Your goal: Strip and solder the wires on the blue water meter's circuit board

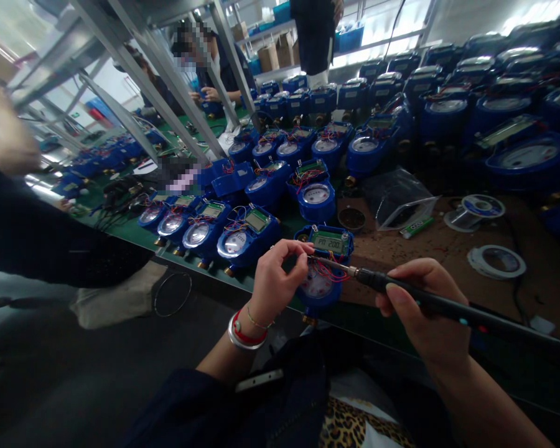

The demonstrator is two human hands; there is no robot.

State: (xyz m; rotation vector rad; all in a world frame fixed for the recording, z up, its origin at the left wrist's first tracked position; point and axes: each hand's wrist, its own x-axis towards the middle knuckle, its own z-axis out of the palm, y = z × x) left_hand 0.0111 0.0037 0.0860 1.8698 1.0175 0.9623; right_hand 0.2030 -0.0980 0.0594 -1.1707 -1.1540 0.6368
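My right hand [424, 311] is closed around a black soldering iron [448, 306], whose metal tip reaches left over an open blue water meter [324, 264] at the bench's near edge. The meter shows a lit display and loose red wires. My left hand [277, 277] is pinched over the meter, thumb and forefinger together at the iron's tip, apparently on a thin strand of solder wire that I can barely make out. A red and silver bangle sits on that wrist.
Rows of blue meters [242, 236] cover the green bench to the left and back. Solder spools [476, 208] [497, 260], a plastic bag [401, 199] and a round tin [351, 219] lie on the brown mat. Other people work at the far left and back.
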